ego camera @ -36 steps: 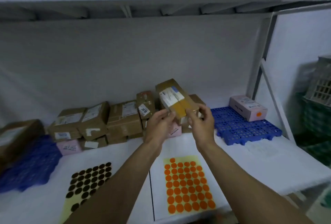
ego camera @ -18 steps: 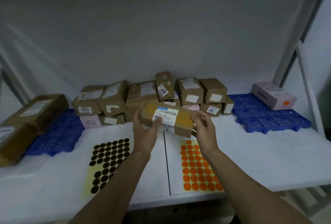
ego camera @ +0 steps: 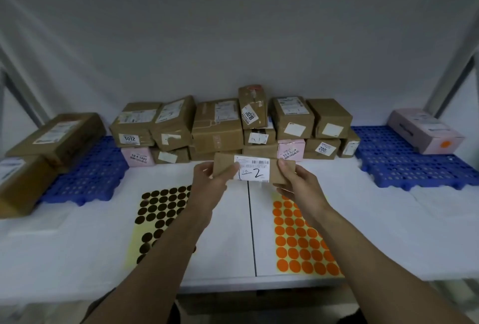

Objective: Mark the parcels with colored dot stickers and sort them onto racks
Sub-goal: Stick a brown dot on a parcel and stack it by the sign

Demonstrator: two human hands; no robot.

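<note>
Both grips are closed on one parcel (ego camera: 224, 165). The left grip (ego camera: 207, 183) pinches its left end and the right grip (ego camera: 298, 183) pinches its right end, thumbs on the face turned to the camera. The parcel is held clear of the table (ego camera: 388, 225), over the middle seam.

Largest to smallest:
- **Racks:** there's a blue rack on the left (ego camera: 88, 173) and a blue rack on the right (ego camera: 414, 168). The right one carries a pink box (ego camera: 425, 130) with an orange dot (ego camera: 445, 144).
- **Pile:** a pile of parcels (ego camera: 217, 126) sits along the back, just behind the held one.
- **Sheets:** the dark dot sheet (ego camera: 158, 209) lies flat below and left of the left grip. The orange dot sheet (ego camera: 300, 240) lies flat under the right forearm.
- **Label:** the white label (ego camera: 252, 170) on the held parcel faces the camera, with handwriting on it.

Key relation: the parcel's long axis runs left to right, spanning the two grips, and it sits between the two sheets. The orange dots are nearer the right grip and the dark dots nearer the left. Likely next step is for one grip to let go and peel a dot while the other holds the end alone. No dot shows on this face yet.
</note>
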